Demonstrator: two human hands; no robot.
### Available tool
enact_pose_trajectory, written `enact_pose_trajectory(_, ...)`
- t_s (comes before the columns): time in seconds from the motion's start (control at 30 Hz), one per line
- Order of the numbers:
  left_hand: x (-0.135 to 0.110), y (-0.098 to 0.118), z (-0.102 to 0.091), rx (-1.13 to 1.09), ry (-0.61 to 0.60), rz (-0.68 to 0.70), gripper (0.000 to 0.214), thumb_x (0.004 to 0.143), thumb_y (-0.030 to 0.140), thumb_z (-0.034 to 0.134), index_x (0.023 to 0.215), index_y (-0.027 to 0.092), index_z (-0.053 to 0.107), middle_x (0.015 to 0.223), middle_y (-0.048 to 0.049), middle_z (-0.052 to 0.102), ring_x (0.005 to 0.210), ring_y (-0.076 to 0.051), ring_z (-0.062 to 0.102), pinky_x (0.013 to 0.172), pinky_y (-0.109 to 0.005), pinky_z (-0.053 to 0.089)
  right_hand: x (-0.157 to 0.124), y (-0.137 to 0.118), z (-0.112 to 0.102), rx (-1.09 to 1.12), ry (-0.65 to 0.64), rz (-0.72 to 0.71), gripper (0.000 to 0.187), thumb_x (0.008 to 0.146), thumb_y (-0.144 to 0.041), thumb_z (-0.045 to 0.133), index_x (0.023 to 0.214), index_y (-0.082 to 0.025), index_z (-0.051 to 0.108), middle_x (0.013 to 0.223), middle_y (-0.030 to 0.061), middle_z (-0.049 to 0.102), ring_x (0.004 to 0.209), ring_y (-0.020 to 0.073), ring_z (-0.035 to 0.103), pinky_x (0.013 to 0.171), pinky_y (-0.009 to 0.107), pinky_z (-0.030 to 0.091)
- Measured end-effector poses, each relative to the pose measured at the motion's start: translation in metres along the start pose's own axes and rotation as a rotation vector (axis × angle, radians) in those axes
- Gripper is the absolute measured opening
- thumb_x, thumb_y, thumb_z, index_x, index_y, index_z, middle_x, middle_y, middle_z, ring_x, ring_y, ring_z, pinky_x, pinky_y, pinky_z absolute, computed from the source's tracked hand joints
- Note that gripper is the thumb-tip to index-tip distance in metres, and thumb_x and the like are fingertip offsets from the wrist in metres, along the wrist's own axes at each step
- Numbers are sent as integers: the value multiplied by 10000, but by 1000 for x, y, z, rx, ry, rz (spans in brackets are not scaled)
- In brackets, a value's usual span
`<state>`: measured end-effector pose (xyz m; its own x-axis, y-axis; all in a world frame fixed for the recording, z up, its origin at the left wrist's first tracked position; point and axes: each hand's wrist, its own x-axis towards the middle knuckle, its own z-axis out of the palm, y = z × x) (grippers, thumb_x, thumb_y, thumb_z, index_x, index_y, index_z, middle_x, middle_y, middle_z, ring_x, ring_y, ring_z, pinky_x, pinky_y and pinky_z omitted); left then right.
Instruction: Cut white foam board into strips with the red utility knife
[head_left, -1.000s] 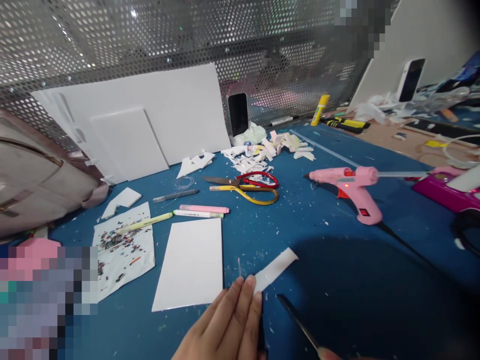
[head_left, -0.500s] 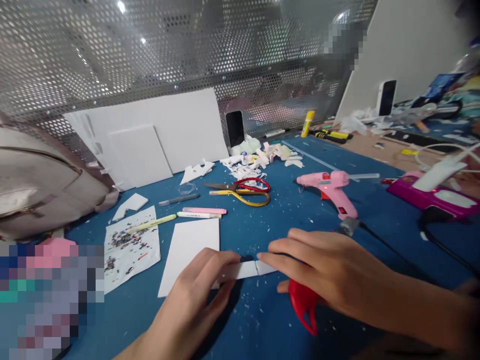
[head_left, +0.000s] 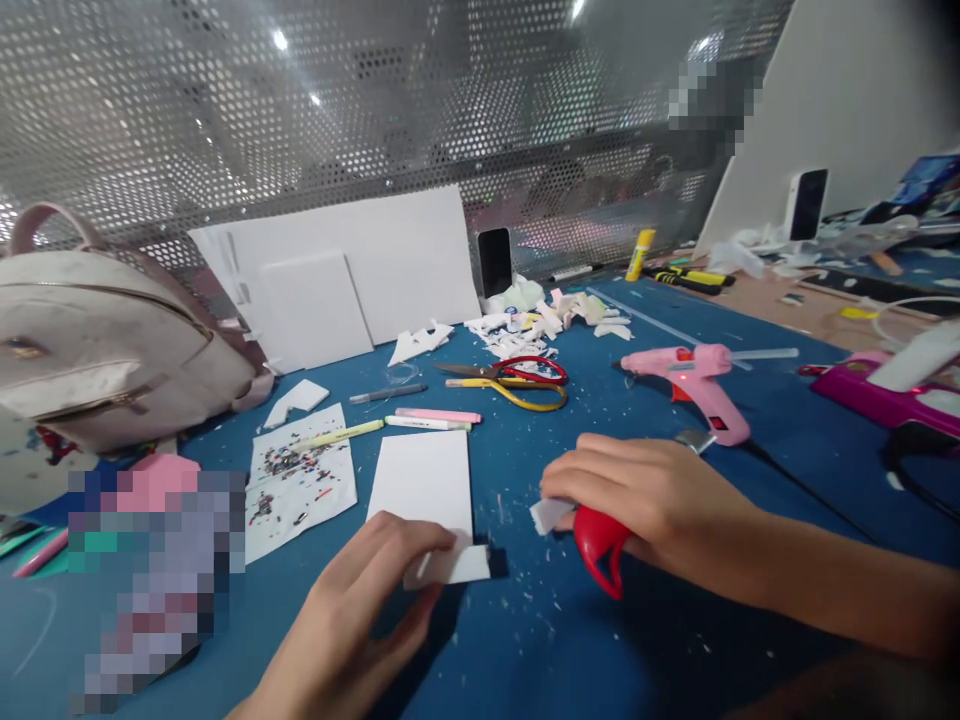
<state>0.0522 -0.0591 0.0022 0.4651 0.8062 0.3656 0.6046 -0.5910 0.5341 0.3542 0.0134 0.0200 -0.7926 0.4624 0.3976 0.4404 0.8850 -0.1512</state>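
Observation:
My left hand (head_left: 367,605) pinches a short white foam-board strip (head_left: 466,566) between thumb and fingers, over the lower edge of a white board sheet (head_left: 421,475) on the table. My right hand (head_left: 667,500) is closed, with another small white strip piece (head_left: 550,515) poking out at its fingertips. In the same hand is a tool with a red plastic looped handle (head_left: 602,556); the rest of it is hidden by my palm. A gap of blue table separates the two strips.
A pink glue gun (head_left: 694,380) lies right, its cable trailing behind my right wrist. Scissors (head_left: 517,381), markers (head_left: 431,420) and white scraps (head_left: 517,325) lie ahead. A paper with dark crumbs (head_left: 307,490) and a backpack (head_left: 112,340) are at left.
The white strip my hands held together at a seam is now in two pieces, one in each hand. My hands have moved apart, and the view has shifted slightly left.

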Motion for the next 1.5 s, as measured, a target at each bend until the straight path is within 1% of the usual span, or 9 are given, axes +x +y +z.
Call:
enact_pose_trajectory(0.2, -14, 2, 12, -32, -127, -111, 429, 914, 104, 593, 1266, 325, 489, 1113, -3, 679, 970, -160, 677, 824, -235, 560, 12, -33, 8, 107, -244, -125, 113, 946, -236, 640, 1058, -225, 627, 981, 31, 677, 829, 204, 567, 614, 300, 325)
enact_pose_trajectory(0.37, -9, 9, 12, -106, -132, -161, 362, 963, 186, 604, 1280, 316, 485, 1172, -7, 676, 1002, -159, 672, 877, -248, 554, 24, -57, 29, 8, -201, -218, 78, 943, -153, 615, 1009, -190, 634, 942, 31, 682, 808, 209, 559, 597, 316, 311)
enact_pose_trajectory(0.5, -18, 8, 1, -79, -103, -181, 300, 997, 208, 548, 1267, 329, 501, 1208, -4, 673, 1082, -175, 658, 922, -278, 541, 21, -49, 27, 102, -288, -103, 255, 893, -255, 711, 1121, -188, 616, 1074, 44, 667, 926, 220, 588, 638, 308, 355)
enact_pose_trajectory(0.63, -28, 2, -7, -8, -115, -200, 326, 952, 225, 630, 1240, 341, 528, 1143, 1, 682, 1043, -205, 652, 883, -318, 545, 15, -36, 20, 201, -331, 64, 247, 873, -264, 742, 1089, -233, 627, 1075, 8, 656, 917, 190, 611, 639, 297, 360)
enact_pose_trajectory(0.87, -20, -2, -3, -25, -201, -172, 218, 947, 201, 625, 1139, 298, 589, 1039, -14, 699, 939, -221, 651, 798, -339, 526, 24, -34, 24, 252, -370, 73, 182, 866, -205, 723, 1028, -233, 645, 968, 1, 661, 880, 186, 615, 636, 286, 353)
enact_pose_trajectory(1.1, -13, -10, -14, 27, -176, -58, 320, 967, 245, 610, 1266, 332, 536, 1169, -21, 707, 1030, -238, 663, 880, -353, 536, 30, -24, 17, 377, -275, 89, 216, 880, -166, 707, 1078, -228, 645, 955, 20, 667, 856, 179, 614, 679, 269, 412)
enact_pose_trajectory(1.23, -2, -25, -34, 189, -131, -93, 467, 955, 342, 644, 1387, 350, 466, 1360, -52, 616, 1223, -291, 587, 1024, -437, 490, 38, -13, -1, 500, -44, 36, 175, 980, -128, 544, 1097, -211, 643, 950, 53, 670, 855, 171, 622, 758, 273, 470)
enact_pose_trajectory(1.33, 8, -43, -40, 250, -183, -103, 657, 910, 418, 694, 1477, 324, 376, 1511, -107, 485, 1363, -349, 470, 1104, -530, 424, 45, -5, -7, 532, 139, -19, 135, 1029, -228, 513, 1045, -209, 646, 916, 54, 666, 844, 175, 622, 794, 300, 481)
enact_pose_trajectory(1.5, 24, -67, -40, 268, -324, -47, 953, 846, 496, 748, 1587, 287, 186, 1615, -164, 340, 1466, -379, 338, 1162, -591, 346, 50, 7, 2, 489, 260, -120, 364, 1061, -481, 420, 976, -219, 659, 872, 58, 646, 850, 199, 606, 821, 365, 466)
